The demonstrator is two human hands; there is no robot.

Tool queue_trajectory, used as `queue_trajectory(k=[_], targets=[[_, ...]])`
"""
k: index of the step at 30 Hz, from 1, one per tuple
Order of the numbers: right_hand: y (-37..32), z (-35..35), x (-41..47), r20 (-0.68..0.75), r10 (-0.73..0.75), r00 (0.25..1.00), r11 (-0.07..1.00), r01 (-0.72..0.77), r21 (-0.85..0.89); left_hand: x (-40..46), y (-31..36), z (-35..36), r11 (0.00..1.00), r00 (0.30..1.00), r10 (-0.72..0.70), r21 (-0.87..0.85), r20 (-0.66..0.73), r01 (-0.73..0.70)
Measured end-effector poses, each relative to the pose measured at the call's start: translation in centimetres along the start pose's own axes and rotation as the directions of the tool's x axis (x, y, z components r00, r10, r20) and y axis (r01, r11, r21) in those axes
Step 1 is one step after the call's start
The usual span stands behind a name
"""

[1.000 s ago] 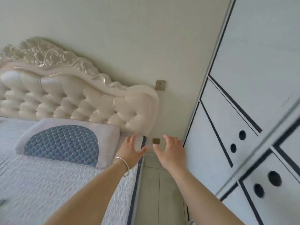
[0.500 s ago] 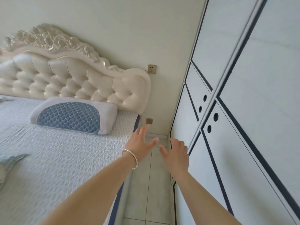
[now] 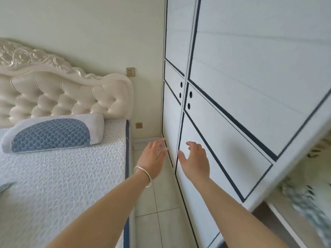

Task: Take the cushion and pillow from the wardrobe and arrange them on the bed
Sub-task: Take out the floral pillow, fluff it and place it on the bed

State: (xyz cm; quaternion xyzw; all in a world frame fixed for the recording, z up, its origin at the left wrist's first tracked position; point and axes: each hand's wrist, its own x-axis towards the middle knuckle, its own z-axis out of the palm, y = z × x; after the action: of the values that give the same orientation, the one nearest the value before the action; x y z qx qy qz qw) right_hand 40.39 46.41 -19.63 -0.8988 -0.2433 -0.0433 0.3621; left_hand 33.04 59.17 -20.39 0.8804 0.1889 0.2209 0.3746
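A white pillow with a quilted blue panel lies on the bed, against the tufted cream headboard. The white wardrobe with dark trim fills the right side. At its far right an open section shows blurred patterned fabric. My left hand, a silver bangle on its wrist, is held over the floor gap with fingers spread and empty. My right hand is also empty, fingers apart, just in front of the wardrobe door.
A narrow strip of tiled floor runs between the bed's edge and the wardrobe. Two wall sockets sit on the cream wall beyond the headboard. A bit of grey cloth lies at the bed's left edge.
The view has swung right, away from the bed and toward the wardrobe. Both empty hands have moved with it to the wardrobe door, and the open section has come into sight.
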Motion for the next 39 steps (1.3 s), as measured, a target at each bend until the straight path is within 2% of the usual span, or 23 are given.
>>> queue_trajectory(k=[5,8,12,14,16,18,23,28,30,33,34,36,39], targets=[[2.8,-5.9,-7.7,-0.150,0.008,0.989,0.999,-0.001,0.044,-6.2,5.5,2.8,0.994,0.986,0.112,-0.019,0.125,-0.111],[5.7,-9.7,-11.2,-0.256,0.011,0.967,1.000,-0.008,0.012,-8.9,9.1,5.3,0.986,0.964,0.167,-0.063,0.206,-0.157],[9.5,-15.1,-13.4,-0.349,0.058,0.935,0.998,-0.068,-0.016,-11.5,13.4,8.8,0.969,0.938,0.248,-0.068,0.241,-0.239],[11.5,-17.6,-13.9,-0.385,0.099,0.917,0.992,-0.119,-0.031,-12.6,15.5,10.6,0.933,0.880,0.339,0.000,0.333,-0.360],[14.0,-20.1,-14.8,-0.422,0.138,0.896,0.984,-0.172,-0.043,-13.7,18.2,13.1,0.885,0.792,0.392,0.045,0.468,-0.464],[16.6,-22.2,-15.7,-0.440,0.156,0.884,0.977,-0.204,-0.064,-14.6,20.9,15.9,0.877,0.751,0.391,0.032,0.532,-0.479],[21.8,-27.4,-15.5,-0.437,0.199,0.877,0.952,-0.279,-0.125,-14.4,26.5,22.1,0.947,0.791,0.305,-0.080,0.531,-0.312],[26.0,-30.8,-12.8,-0.434,0.227,0.872,0.928,-0.329,-0.174,-11.1,29.9,26.8,0.961,0.828,0.262,-0.055,0.496,-0.271],[27.7,-31.6,-11.2,-0.442,0.240,0.864,0.918,-0.350,-0.188,-9.2,31.0,28.6,0.952,0.831,0.271,-0.011,0.486,-0.305],[30.2,-32.9,-8.0,-0.431,0.289,0.855,0.887,-0.409,-0.215,-6.4,32.5,31.7,0.852,0.778,0.347,0.171,0.523,-0.495],[31.0,-33.2,-6.8,-0.427,0.308,0.850,0.872,-0.431,-0.230,-5.3,33.0,32.8,0.834,0.771,0.354,0.193,0.530,-0.516],[32.7,-33.9,-4.2,-0.422,0.338,0.842,0.853,-0.463,-0.242,-3.1,34.1,34.9,0.847,0.780,0.340,0.190,0.526,-0.497],[35.0,-35.2,0.1,-0.413,0.406,0.815,0.823,-0.523,-0.222,0.5,35.2,37.7,0.913,0.833,0.273,0.142,0.482,-0.381]])
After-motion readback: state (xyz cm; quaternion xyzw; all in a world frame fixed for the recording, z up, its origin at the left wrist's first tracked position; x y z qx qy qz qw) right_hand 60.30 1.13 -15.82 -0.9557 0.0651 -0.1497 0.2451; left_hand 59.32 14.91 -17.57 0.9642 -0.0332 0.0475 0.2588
